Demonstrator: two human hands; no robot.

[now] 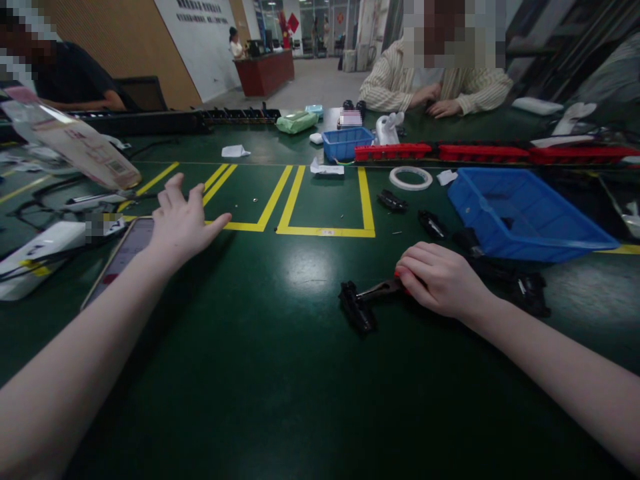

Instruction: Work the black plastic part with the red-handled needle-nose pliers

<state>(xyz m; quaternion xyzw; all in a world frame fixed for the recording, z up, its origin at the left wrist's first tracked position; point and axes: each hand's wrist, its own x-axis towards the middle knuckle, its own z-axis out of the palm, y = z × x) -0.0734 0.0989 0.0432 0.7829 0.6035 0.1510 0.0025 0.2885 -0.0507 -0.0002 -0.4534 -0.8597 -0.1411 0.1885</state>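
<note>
My left hand (180, 220) hovers above the table with its fingers spread, holding nothing. Partly covered by that wrist, a phone (120, 257) lies on the green tabletop (260, 373). My right hand (443, 280) is closed around the red handles of a pair of pliers (384, 288), whose metal jaws point left. Their tip meets a black, ribbed plastic piece (357, 308) lying on the table; I cannot tell whether the jaws grip it. Similar black pieces (433, 225) lie beyond and to the right of my right hand.
A blue bin (530, 213) stands at the right, beside a roll of tape (411, 178). Yellow tape lines (325, 232) mark the table. A bottle (80, 143), cables and a white box (45, 257) crowd the left. Across the table sits a person in a striped shirt (385, 77).
</note>
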